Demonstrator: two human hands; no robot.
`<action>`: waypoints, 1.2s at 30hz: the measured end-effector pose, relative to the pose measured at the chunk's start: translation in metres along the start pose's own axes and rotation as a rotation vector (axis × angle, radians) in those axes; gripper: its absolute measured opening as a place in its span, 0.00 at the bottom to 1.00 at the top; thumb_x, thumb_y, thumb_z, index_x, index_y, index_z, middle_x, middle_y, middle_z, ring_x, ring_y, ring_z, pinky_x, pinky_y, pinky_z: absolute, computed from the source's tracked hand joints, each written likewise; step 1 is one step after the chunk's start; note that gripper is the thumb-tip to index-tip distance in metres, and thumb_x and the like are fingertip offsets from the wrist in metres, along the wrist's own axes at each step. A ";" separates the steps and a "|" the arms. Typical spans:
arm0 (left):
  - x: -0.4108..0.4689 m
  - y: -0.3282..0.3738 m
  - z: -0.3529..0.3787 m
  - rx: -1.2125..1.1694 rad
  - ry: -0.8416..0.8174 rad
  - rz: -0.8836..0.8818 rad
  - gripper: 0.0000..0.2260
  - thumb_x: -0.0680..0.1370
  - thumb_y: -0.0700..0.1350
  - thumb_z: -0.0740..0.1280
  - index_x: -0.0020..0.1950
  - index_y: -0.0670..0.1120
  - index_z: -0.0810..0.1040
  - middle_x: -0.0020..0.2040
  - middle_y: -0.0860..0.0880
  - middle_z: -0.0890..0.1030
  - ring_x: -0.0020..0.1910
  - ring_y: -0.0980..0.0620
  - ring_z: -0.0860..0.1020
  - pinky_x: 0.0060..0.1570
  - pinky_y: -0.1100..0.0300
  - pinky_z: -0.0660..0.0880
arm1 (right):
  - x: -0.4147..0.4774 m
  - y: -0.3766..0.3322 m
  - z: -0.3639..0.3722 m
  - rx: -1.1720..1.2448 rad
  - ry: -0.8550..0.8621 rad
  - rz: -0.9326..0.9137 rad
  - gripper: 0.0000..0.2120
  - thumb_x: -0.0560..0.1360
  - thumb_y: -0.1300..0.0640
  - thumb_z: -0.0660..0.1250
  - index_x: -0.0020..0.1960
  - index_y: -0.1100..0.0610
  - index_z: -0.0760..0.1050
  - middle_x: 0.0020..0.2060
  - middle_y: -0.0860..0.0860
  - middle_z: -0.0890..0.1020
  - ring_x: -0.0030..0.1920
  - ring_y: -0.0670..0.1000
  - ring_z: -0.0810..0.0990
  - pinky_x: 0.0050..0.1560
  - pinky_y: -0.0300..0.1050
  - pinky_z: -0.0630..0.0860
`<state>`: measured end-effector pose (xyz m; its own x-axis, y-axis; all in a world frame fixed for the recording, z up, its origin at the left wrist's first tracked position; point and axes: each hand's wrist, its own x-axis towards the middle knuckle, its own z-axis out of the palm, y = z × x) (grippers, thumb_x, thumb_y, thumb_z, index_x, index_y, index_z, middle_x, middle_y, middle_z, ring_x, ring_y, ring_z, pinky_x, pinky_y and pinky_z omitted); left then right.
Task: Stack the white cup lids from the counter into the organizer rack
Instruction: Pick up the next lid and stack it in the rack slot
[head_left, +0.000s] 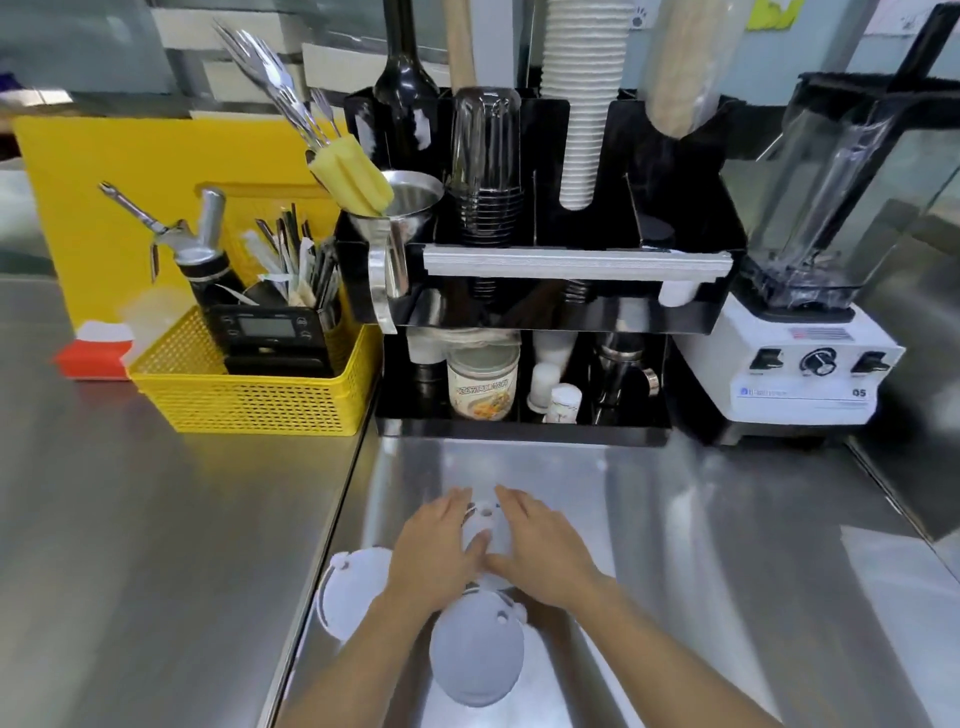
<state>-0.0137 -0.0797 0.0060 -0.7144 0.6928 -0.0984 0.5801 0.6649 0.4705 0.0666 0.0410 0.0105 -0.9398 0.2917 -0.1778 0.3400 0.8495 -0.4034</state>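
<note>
Three white cup lids lie on the steel counter near me. One lid (488, 519) sits between my hands: my left hand (436, 551) cups its left side and my right hand (545, 551) its right side, fingers touching it. A second lid (348, 587) lies to the left, partly under my left forearm. A third lid (475, 654) lies closest to me, between my forearms. The black organizer rack (550, 312) stands at the back of the counter, holding cup stacks, with more white lids (675, 293) in a right slot.
A yellow basket (249, 400) with tools and a timer stands left of the rack. A white blender (810, 364) stands on the right. A yellow cutting board (130, 208) leans at the back left. A counter seam (332, 519) runs just left of the lids.
</note>
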 end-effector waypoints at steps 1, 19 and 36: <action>-0.004 -0.003 0.006 -0.022 -0.033 -0.020 0.25 0.79 0.53 0.58 0.74 0.48 0.59 0.75 0.49 0.64 0.72 0.49 0.64 0.70 0.57 0.59 | -0.001 -0.001 0.006 -0.001 -0.004 0.003 0.37 0.73 0.42 0.61 0.74 0.55 0.51 0.73 0.54 0.61 0.70 0.55 0.62 0.68 0.50 0.61; 0.020 0.025 -0.068 -1.152 -0.098 -0.296 0.05 0.74 0.35 0.68 0.48 0.42 0.78 0.45 0.43 0.82 0.40 0.47 0.81 0.44 0.51 0.81 | 0.003 0.008 -0.061 0.223 0.143 -0.212 0.42 0.64 0.53 0.75 0.72 0.47 0.57 0.70 0.43 0.63 0.68 0.40 0.57 0.69 0.40 0.53; 0.071 0.148 -0.136 -1.114 0.146 0.076 0.10 0.75 0.36 0.67 0.55 0.43 0.75 0.52 0.42 0.80 0.50 0.45 0.80 0.50 0.46 0.80 | -0.004 0.030 -0.182 -0.008 0.775 -0.229 0.34 0.68 0.40 0.65 0.67 0.58 0.64 0.65 0.60 0.72 0.63 0.56 0.68 0.63 0.51 0.66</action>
<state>-0.0320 0.0295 0.1878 -0.7733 0.6332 0.0334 0.0037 -0.0482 0.9988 0.0749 0.1456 0.1627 -0.7429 0.3298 0.5825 0.1392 0.9273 -0.3476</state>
